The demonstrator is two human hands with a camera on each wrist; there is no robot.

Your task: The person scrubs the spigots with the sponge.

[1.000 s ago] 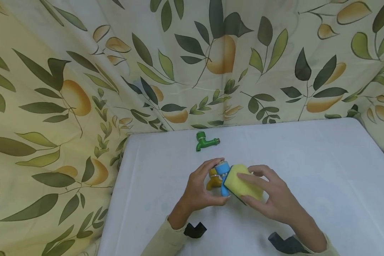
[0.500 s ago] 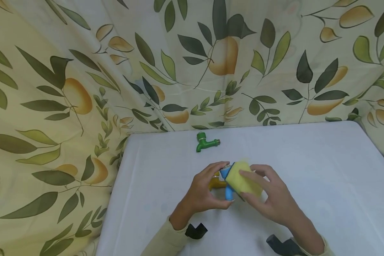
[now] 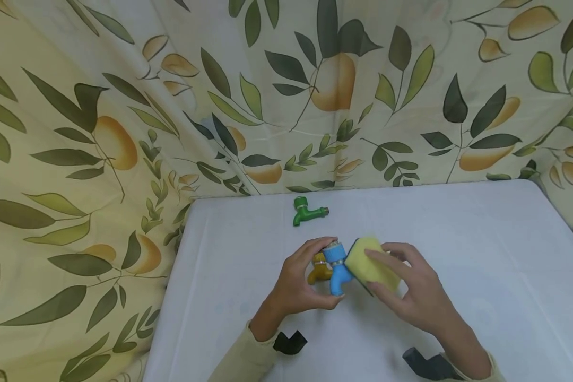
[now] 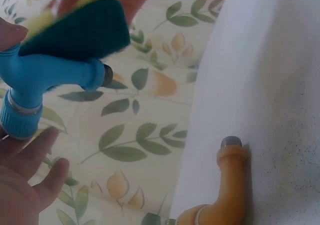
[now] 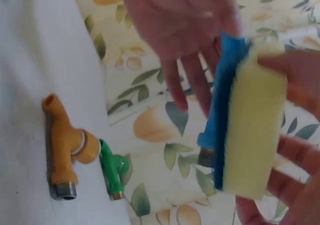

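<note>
My left hand [image 3: 293,284] holds a blue plastic tap [image 3: 338,276] between thumb at its spout and fingers at its ribbed knob. The tap is raised above the table, its threaded end showing in the left wrist view. In my right hand [image 3: 422,300] is a yellow sponge [image 3: 372,262], pinched between thumb and fingers. Its dark green scouring side [image 4: 82,32] faces the tap's body and lies against it or very close. An orange-yellow tap [image 5: 62,145] lies on the table beyond the left hand, partly hidden in the head view.
Toward the back edge of the white-covered table [image 3: 458,228] lies a green tap [image 3: 309,213]. A leaf-patterned curtain [image 3: 248,106] hangs behind and to the left. Dark mounts [image 3: 290,343] sit at both wrists.
The sponge first swung left across the blue tap, covering much of it, then drew back right. More of the blue tap shows now. The green tap stays put.
</note>
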